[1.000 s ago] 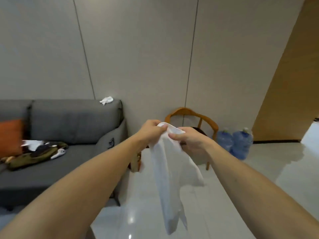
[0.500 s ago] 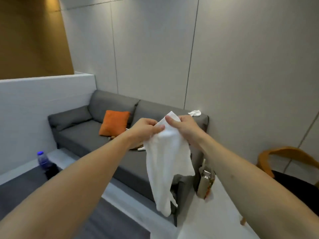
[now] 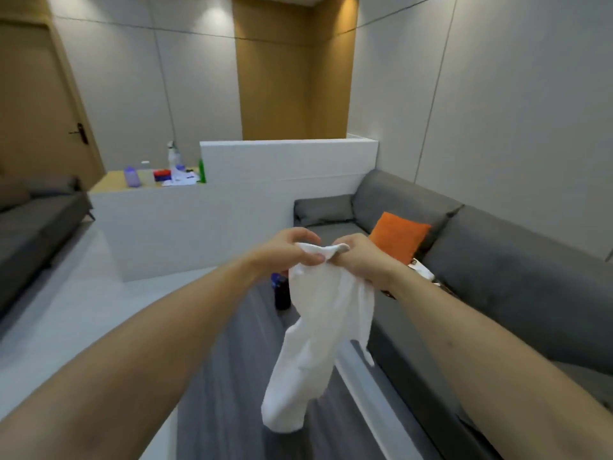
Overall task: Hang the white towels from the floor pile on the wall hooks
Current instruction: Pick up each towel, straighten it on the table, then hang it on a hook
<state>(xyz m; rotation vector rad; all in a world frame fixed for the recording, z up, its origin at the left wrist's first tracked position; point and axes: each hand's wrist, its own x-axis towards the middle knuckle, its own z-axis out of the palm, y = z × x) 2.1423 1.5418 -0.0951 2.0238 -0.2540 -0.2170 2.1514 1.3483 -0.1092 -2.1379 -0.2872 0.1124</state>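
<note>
Both arms reach forward; the left hand (image 3: 285, 252) and right hand (image 3: 360, 260) pinch the white towel's (image 3: 318, 340) top edge, fingers curled.

Soft ceiling light, wide-angle edge warp

Both forearms bare, no sleeves in view; left hand (image 3: 285, 252), right hand (image 3: 360, 260) ungloved

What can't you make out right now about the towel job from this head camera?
- Wall hooks: none show in the head view; they lie outside the frame.
- Floor pile: not in view either.
- Top edge of the white cloth towel: bunched inside the left hand and right hand.
- Dark bottle on the floor: partly behind the towel.
- Small items on the wooden counter: too small and blurred.
</note>
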